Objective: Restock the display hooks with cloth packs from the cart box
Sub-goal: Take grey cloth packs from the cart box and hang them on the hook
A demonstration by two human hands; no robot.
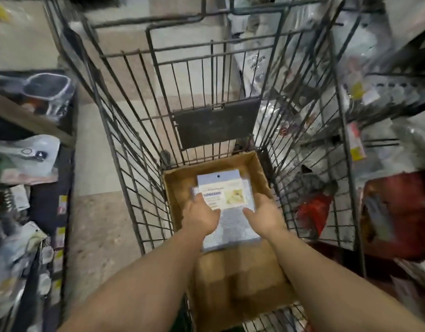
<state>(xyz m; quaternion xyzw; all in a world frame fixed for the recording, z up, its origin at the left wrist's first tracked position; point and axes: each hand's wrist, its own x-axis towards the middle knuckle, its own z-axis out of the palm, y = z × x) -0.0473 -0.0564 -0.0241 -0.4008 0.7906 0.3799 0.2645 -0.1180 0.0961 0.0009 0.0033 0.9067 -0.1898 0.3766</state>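
As both reach in, cloth pack point(227, 202) between left hand point(200, 218), right hand point(266, 215), over box point(180, 188)

Box point(175, 188) sat in cart point(125, 130); cloth packs point(228, 195) lay in box, between left hand point(200, 218) and right hand point(266, 215). Shelves point(34, 121) stood left of cart, hanging goods point(374, 97) right.

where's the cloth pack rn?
Head view, lower centre: the cloth pack is over the open cardboard box in the wire cart, held between the left hand and right hand.
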